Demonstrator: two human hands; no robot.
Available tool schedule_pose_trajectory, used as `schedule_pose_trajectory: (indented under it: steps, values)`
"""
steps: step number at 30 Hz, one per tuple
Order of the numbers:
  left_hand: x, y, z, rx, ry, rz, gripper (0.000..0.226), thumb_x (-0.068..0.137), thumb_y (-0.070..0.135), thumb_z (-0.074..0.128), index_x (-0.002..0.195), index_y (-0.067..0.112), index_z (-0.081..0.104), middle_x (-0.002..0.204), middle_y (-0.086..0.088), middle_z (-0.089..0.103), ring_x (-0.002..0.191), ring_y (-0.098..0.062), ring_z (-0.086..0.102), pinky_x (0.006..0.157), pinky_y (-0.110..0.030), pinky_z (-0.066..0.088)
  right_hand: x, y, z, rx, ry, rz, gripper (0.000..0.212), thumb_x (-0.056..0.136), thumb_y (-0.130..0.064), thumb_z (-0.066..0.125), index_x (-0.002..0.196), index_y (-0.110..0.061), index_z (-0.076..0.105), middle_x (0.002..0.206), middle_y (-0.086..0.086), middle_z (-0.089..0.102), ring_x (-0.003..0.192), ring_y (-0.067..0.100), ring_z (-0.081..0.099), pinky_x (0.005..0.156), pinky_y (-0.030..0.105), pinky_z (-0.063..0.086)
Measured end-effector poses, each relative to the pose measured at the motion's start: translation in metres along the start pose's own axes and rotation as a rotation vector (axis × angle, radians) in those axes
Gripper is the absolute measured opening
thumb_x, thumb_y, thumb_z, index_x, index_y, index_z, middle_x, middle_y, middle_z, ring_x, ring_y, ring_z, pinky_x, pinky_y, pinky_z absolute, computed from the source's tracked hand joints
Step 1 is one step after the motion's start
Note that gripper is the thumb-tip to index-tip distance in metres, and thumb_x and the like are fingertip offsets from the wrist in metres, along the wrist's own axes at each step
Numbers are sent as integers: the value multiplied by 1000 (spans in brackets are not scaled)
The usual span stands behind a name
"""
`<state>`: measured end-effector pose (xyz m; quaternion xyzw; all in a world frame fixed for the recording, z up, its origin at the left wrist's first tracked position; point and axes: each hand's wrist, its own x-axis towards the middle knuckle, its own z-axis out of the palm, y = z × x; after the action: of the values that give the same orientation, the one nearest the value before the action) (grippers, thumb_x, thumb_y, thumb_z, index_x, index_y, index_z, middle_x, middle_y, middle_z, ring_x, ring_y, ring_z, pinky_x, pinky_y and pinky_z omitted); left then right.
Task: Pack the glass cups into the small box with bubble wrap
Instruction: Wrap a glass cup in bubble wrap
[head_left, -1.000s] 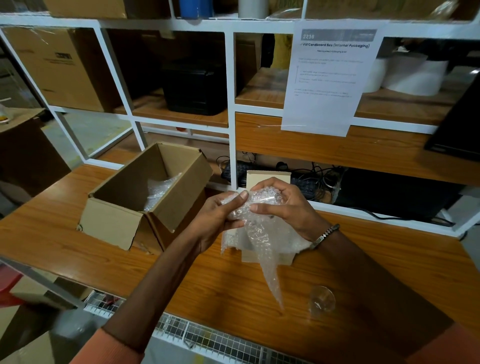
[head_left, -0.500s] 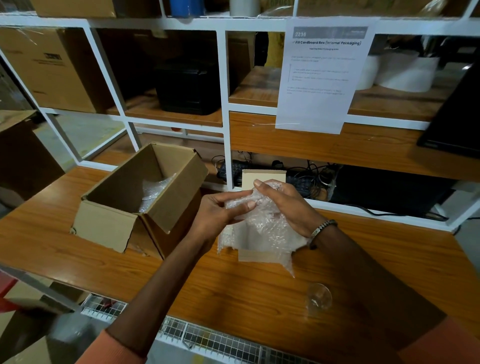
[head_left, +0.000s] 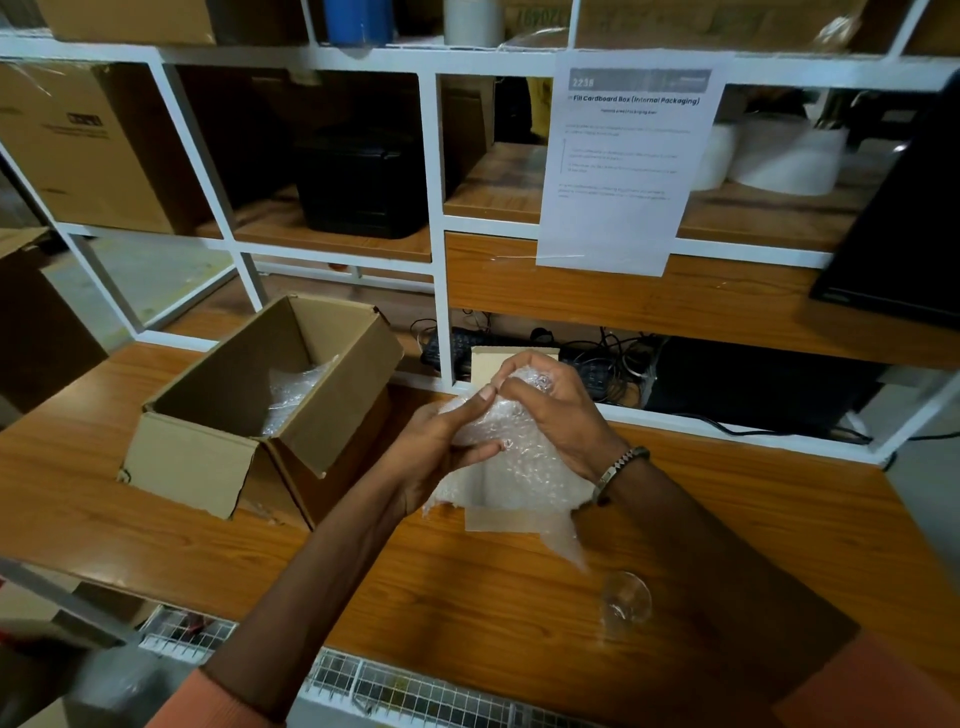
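Note:
My left hand (head_left: 441, 454) and my right hand (head_left: 553, 410) both grip a bundle of clear bubble wrap (head_left: 511, 467) held above the wooden table (head_left: 467, 587). The wrap looks folded around something; I cannot make out a cup inside it. A loose tail of wrap hangs down toward the table. The small cardboard box (head_left: 270, 400) stands open to the left of my hands, with another piece of bubble wrap (head_left: 291, 392) inside it. A bare glass cup (head_left: 626, 603) lies on the table to the lower right, under my right forearm.
A flat cardboard piece (head_left: 498, 519) lies on the table behind the wrap. White shelving (head_left: 441, 249) rises right behind, holding a paper instruction sheet (head_left: 623, 166), a black device (head_left: 363, 182), large cartons (head_left: 88, 145) and cables (head_left: 597, 358). A wire grid runs along the table's near edge.
The long hanging tail of bubble wrap has been gathered up and is shorter. Both hands have closed tighter around the bundle, fingertips meeting on top.

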<state>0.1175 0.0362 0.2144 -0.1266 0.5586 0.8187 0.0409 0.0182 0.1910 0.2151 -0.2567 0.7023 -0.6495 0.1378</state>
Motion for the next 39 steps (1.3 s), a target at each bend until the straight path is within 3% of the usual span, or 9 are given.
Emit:
schedule_pose_trajectory:
  steps: [4,8,11,14,21,26,30,34,39]
  values:
    - [4,-1,-1,46,69,94,39,97,33,77,128,9,74,127,-15,75,113,-26,74,85,-31,64,-2,-1,-1,0,8,30,15,96,-23,74,110,-19,68,119,-7,66,116,12,60,99,41,51]
    - [-1,-1,-5,116,63,214,36,92,21,78,124,5,73,121,-16,77,111,-30,76,90,-37,64,0,-2,-11,17,-125,234,41,88,-52,79,116,-24,70,121,11,75,120,38,68,103,58,53]
    - [-4,-3,-6,157,53,266,47,81,19,84,125,7,73,120,-13,79,113,-30,76,95,-41,62,0,-6,-14,-15,-197,303,54,88,-58,81,122,-16,71,118,12,78,113,36,74,98,47,58]
    - [-5,-7,-7,173,54,281,53,75,18,88,126,9,74,123,-11,78,117,-30,75,101,-45,60,1,-8,-15,-68,-220,322,52,86,-57,82,118,-16,76,114,5,81,110,24,77,102,48,60]
    - [-6,-4,-13,259,2,259,50,83,29,86,130,21,73,132,-2,74,121,-22,72,99,-42,61,-4,-5,-11,20,-147,195,51,89,-40,85,117,-1,69,99,13,78,90,27,75,79,44,59]
    - [-4,-2,-13,146,3,111,49,99,52,66,136,20,67,135,-9,72,123,-26,72,102,-45,60,-8,-1,-8,122,-56,62,38,89,-21,87,110,3,66,91,9,72,86,23,73,75,37,59]
    - [-3,-5,-8,208,-51,73,54,104,63,53,143,27,65,138,-1,72,126,-20,70,106,-42,57,-8,2,-4,123,-59,15,27,85,-10,88,103,-1,70,92,9,72,89,23,71,82,35,57]
    - [-2,-9,-4,159,-66,19,61,101,68,56,146,27,63,150,-8,63,121,-26,73,102,-40,60,-9,10,-3,81,-24,10,23,85,-19,90,99,-6,77,99,8,78,103,23,73,95,38,55]
    - [1,-8,-5,146,-65,-43,54,105,58,56,146,24,61,144,-14,67,110,-29,77,91,-36,64,-11,14,0,70,-8,72,39,83,-48,88,105,-17,79,108,8,80,110,30,74,100,52,56]
